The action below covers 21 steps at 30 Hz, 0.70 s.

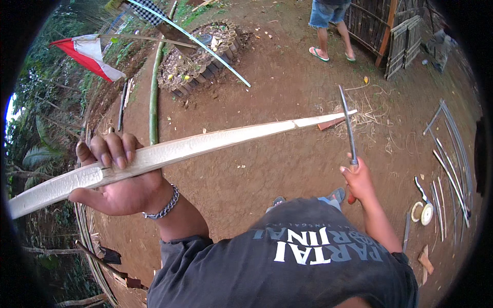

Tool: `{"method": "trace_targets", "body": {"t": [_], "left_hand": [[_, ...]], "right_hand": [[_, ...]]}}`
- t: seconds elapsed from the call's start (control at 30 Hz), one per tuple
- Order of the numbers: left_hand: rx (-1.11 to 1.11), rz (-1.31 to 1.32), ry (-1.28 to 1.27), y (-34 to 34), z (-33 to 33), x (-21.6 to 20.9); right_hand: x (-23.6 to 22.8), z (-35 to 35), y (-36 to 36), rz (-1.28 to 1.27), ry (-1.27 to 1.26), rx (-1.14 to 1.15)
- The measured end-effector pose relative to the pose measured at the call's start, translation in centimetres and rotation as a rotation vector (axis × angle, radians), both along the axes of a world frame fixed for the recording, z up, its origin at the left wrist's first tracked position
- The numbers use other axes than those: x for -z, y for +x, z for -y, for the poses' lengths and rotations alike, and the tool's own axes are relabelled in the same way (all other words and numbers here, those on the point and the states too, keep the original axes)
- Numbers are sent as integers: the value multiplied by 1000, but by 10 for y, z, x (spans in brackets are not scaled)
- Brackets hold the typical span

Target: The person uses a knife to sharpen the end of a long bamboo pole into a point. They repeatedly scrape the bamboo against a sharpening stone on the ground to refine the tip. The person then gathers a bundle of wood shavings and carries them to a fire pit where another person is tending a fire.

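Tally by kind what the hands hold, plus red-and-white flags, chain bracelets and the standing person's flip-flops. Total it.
Bamboo strips, left hand: 1
Knives, right hand: 1
Flags: 1
Chain bracelets: 1
Flip-flops: 2
Total: 6

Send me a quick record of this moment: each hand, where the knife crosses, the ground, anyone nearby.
Left hand: holds the strip, palm up
Right hand: grips the knife by its handle
Crossing: knife overlaps strip near the strip's right end; contact unclear
Ground ahead: shavings beyond and right of the knife
Ground at right: white reel
Upper left: red-and-white flag
Nearby: another person, in blue shorts and sandals
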<state>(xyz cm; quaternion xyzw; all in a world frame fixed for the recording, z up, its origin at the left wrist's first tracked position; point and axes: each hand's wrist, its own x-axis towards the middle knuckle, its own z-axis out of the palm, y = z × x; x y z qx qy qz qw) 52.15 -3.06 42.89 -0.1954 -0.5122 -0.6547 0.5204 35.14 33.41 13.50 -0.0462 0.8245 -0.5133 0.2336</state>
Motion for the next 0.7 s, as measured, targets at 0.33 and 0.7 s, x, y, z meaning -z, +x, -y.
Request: {"method": "trace_targets", "body": {"t": [0.33,0.7], "left_hand": [[26,-40,128,51,18,56],[-104,6,179,86,-30,76]], "right_hand": [[-87,146,121,-195,91,-373],[-78,150,187,-373,81,-344]]}}
